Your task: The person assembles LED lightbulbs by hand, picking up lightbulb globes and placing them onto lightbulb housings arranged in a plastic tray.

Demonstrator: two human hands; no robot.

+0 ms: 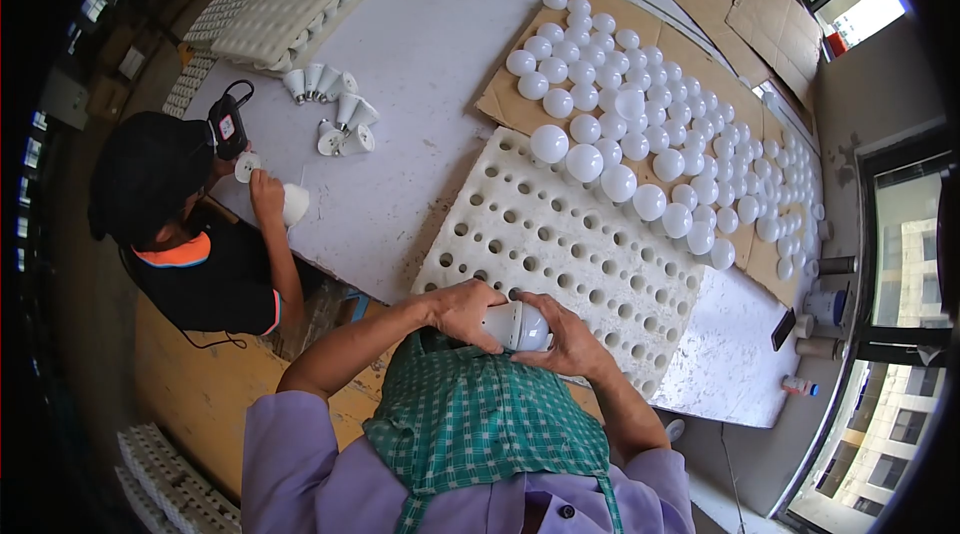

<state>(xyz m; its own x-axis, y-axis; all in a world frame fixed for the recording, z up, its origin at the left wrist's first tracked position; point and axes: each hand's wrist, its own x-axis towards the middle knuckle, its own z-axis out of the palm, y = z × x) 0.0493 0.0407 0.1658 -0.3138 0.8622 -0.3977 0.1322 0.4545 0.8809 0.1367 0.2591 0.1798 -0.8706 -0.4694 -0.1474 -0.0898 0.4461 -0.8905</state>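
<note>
Close to my apron, an LED light bulb [527, 327] lies sideways between my two hands. My left hand [466, 313] grips its white base end, with the thumb along the side. Around the rounded, translucent cover end, the fingers and thumb of my right hand [568, 338] are curled. Parts of the bulb are hidden behind the fingers. Just beyond my hands, a white foam tray [545, 224] full of round holes rests on the table. Several white globe covers [549, 144] sit along its far edge.
Many more globe covers [668, 164] cover a cardboard sheet [505, 99] at the right. Bulb bases [347, 114] lie on the table [420, 44], with stacked trays [305, 14] behind. A co-worker [190, 234] at the left holds a white part. A phone [783, 330] lies at the right edge.
</note>
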